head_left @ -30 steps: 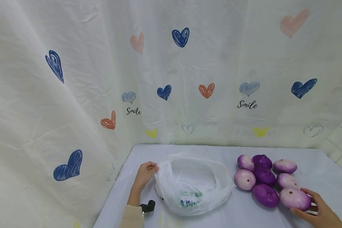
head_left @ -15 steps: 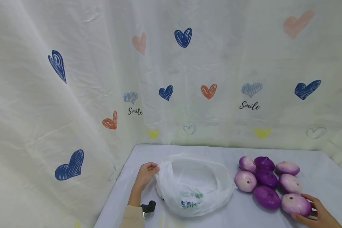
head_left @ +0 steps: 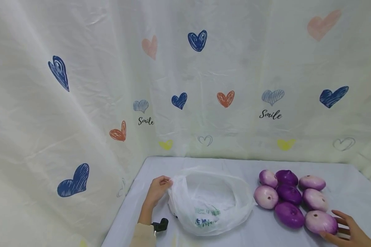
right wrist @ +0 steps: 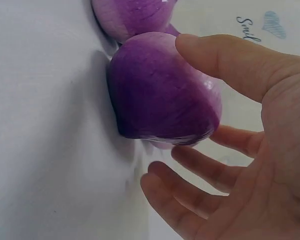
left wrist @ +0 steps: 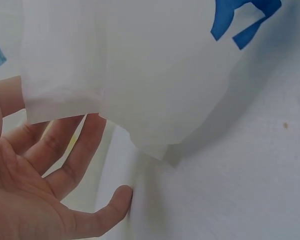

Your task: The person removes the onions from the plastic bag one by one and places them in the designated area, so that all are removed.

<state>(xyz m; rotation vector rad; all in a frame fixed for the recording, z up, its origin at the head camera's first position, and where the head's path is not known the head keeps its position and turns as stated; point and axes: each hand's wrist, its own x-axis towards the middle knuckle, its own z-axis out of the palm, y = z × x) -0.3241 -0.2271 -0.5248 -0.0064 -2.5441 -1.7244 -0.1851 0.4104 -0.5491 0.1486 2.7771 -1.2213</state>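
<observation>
At the table's left, my left hand (head_left: pixel 160 188) pinches the rim of a white plastic bag (head_left: pixel 182 219), whose wide mouth faces up. Green and blue print shows on it. In the left wrist view the bag (left wrist: pixel 155 75) hides the thumb tip and some fingertips. On the right, a pale purple onion (head_left: pixel 321 222) rests on the table at the near right of a cluster of purple onions (head_left: pixel 289 194). My right hand (head_left: pixel 347 231) is spread beside it. Seen from the right wrist, the thumb overlaps the onion (right wrist: pixel 160 90) and the other fingers are loose and apart.
A white cloth covers the table (head_left: pixel 235 240). Near my left forearm lies a small black object (head_left: pixel 160 224). A pale curtain (head_left: pixel 204 68) printed with hearts hangs behind the table and along its left.
The onion by my right hand has come down slightly toward the near side and sits on the table. My right fingers have loosened and drawn a little to the right. The left hand keeps its hold.
</observation>
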